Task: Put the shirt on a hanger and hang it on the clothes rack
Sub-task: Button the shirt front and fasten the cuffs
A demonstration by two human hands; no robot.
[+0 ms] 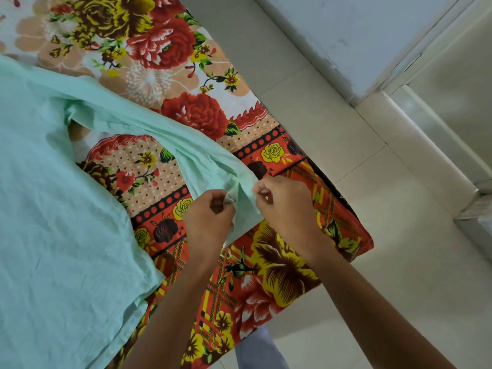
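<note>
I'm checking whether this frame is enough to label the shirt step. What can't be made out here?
Head view only:
- The shirt: its body runs off the left and bottom edges.
- Sleeve end: bunched between the left hand and the right hand, so its opening is hidden by their fingers.
- Hanger and clothes rack: neither is in the frame.
- The floral sheet: partly covered by the shirt.

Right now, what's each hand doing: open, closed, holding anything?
Left hand: closed, pinching the end of the mint green shirt sleeve.
Right hand: closed, pinching the same sleeve end.
</note>
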